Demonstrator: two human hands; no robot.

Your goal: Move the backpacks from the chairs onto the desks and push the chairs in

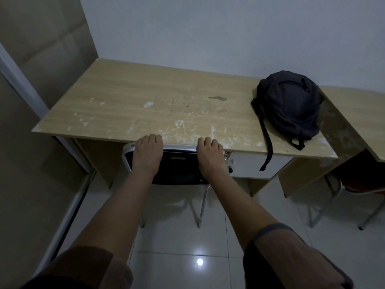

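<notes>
Leftmost, a beige padded panel (41,49) lines the wall beside the wooden surface (145,101), whose top is scuffed with pale scratches. At its near edge the left hand (148,152) grips the top of the black chair backrest (179,165), fingers (153,138) curled over the metal rim. Just to the right, the right hand (210,155) holds the same rim the same way, fingers folded over it. That chair sits tucked under the surface, backrest touching the near edge, legs on the white tiled floor (177,247). Farther right, a dark backpack (288,105) lies on the surface's right end, one strap (267,147) dangling over the near edge. At the far right, a red chair (362,184) stands under a second surface (358,113).
</notes>
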